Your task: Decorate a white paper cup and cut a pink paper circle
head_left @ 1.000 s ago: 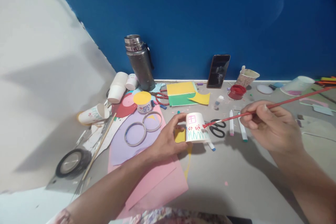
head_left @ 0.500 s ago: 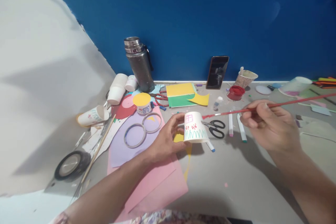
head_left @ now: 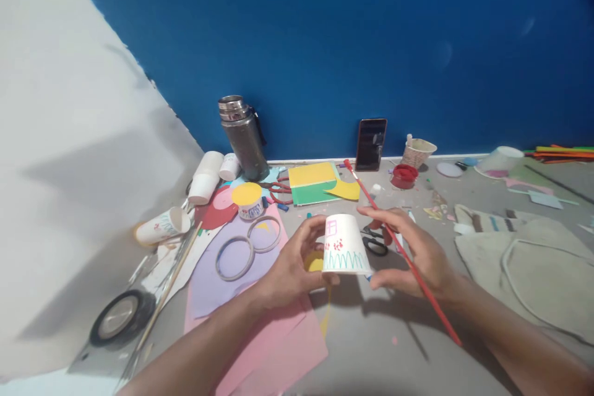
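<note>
An upside-down white paper cup (head_left: 346,244) has a pink window, red dabs and a green zigzag drawn on its side. My left hand (head_left: 297,260) grips it from the left, fingers behind and thumb at the rim. A red paintbrush (head_left: 403,250) with a red-painted tip slants through my right hand (head_left: 417,253), its bristles pointing up and away. The thumb and forefinger of that hand are spread beside the cup's right side. Partly hidden behind them lie black-handled scissors (head_left: 375,246). A tub of red paint (head_left: 403,176) stands farther back.
A steel flask (head_left: 244,139) and a phone (head_left: 372,144) stand by the blue wall. On the left are tape rings (head_left: 235,258), a black tape roll (head_left: 123,317), a decorated cup (head_left: 162,226) and coloured paper (head_left: 292,346). A canvas cloth (head_left: 533,278) lies at right.
My right hand has moved left towards the cup and spread its fingers. The paintbrush has swung from nearly level to a steep slant, its tip leaving the cup's side.
</note>
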`<state>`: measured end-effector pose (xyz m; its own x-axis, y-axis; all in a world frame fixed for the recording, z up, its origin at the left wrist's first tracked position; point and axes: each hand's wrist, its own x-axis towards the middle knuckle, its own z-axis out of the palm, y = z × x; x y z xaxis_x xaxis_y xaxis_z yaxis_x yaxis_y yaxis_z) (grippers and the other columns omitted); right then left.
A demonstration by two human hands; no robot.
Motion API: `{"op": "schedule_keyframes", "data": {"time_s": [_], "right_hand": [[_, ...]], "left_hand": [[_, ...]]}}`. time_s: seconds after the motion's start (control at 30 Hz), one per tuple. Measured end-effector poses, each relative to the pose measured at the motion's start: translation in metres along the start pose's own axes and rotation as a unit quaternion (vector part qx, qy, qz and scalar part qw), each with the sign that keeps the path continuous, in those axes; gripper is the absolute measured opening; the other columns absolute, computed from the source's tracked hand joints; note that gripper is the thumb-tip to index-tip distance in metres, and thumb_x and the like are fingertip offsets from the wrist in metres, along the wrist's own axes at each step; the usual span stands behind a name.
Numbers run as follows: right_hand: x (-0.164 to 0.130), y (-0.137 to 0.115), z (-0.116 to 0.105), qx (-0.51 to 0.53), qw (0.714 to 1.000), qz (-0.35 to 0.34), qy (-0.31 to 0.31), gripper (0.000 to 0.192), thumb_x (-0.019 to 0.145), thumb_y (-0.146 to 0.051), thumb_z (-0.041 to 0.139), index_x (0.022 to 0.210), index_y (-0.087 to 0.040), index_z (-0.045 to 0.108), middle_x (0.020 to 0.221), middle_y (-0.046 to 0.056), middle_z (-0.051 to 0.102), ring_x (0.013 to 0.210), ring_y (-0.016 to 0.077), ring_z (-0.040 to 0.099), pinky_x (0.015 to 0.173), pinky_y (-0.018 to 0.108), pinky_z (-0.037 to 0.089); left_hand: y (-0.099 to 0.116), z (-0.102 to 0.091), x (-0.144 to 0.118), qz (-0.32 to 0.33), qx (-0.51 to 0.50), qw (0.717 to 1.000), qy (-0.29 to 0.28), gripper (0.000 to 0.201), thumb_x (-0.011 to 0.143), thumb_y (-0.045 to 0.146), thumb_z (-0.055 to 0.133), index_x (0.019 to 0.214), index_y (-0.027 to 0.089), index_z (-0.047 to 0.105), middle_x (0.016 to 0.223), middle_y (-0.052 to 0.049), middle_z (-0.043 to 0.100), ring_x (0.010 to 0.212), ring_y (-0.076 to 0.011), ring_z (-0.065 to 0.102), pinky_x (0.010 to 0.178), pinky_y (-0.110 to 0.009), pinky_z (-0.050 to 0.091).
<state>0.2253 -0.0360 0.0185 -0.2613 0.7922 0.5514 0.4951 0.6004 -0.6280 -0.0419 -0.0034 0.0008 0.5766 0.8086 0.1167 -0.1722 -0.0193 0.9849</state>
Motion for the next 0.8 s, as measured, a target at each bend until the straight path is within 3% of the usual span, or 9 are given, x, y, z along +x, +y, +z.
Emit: {"op": "schedule_keyframes", "data": {"time_s": [0.07,0.17,0.3,0.37,0.6,0.8], "right_hand": [[0.000,-0.001,0.004,0.001,0.999,-0.027,-0.021,0.091,0.079,-0.073,0.082,0.154,-0.032,0.052,0.136,0.014,0.069,0.112,0.0312,0.070,0.091,0.043,0.062],[0.000,0.000,0.006,-0.005,0.998,-0.048,-0.026,0.085,0.083,-0.067,0.082,0.154,-0.031,0.050,0.134,0.014,0.069,0.115,0.0326,0.069,0.095,0.045,0.061],[0.000,0.005,0.006,-0.048,0.996,-0.071,0.014,0.077,0.088,-0.053,0.084,0.153,-0.029,0.049,0.135,0.015,0.070,0.115,0.0342,0.068,0.094,0.049,0.060],[0.001,0.009,0.006,-0.067,0.994,-0.078,0.029,0.076,0.089,-0.047,0.084,0.154,-0.029,0.049,0.137,0.015,0.070,0.115,0.0348,0.067,0.094,0.051,0.060],[0.004,0.008,0.001,-0.063,0.994,-0.087,0.022,0.078,0.088,-0.042,0.086,0.154,-0.029,0.047,0.134,0.014,0.071,0.114,0.0343,0.067,0.095,0.051,0.059],[0.006,0.010,-0.004,-0.024,0.998,-0.062,0.001,0.086,0.083,-0.057,0.087,0.155,-0.029,0.050,0.141,0.016,0.068,0.121,0.0355,0.066,0.098,0.051,0.060]], "left_hand": [[0.003,0.004,0.002,-0.002,0.012,1.000,-0.009,0.084,0.072,0.032,0.098,0.143,0.032,0.053,0.154,-0.012,0.056,0.149,-0.0375,0.049,0.117,-0.049,0.044],[0.006,0.007,0.005,0.006,0.047,0.999,-0.024,0.087,0.073,0.033,0.098,0.146,0.033,0.051,0.158,-0.012,0.052,0.152,-0.0375,0.046,0.121,-0.051,0.042],[0.016,0.006,0.006,-0.011,0.124,0.991,-0.053,0.110,0.071,0.037,0.098,0.161,0.035,0.033,0.174,-0.015,0.032,0.161,-0.0410,0.034,0.122,-0.056,0.044],[0.024,0.005,0.006,-0.025,0.174,0.983,-0.048,0.112,0.073,0.040,0.097,0.163,0.035,0.030,0.176,-0.016,0.026,0.160,-0.0425,0.035,0.119,-0.058,0.047],[0.049,0.005,0.017,0.037,0.235,0.971,-0.022,0.098,0.078,0.041,0.093,0.160,0.041,0.039,0.174,-0.010,0.031,0.158,-0.0407,0.037,0.116,-0.056,0.053],[0.043,0.006,0.023,0.058,0.304,0.951,-0.020,0.082,0.081,0.025,0.086,0.154,0.038,0.049,0.160,-0.009,0.050,0.146,-0.0336,0.050,0.113,-0.051,0.055]]}}
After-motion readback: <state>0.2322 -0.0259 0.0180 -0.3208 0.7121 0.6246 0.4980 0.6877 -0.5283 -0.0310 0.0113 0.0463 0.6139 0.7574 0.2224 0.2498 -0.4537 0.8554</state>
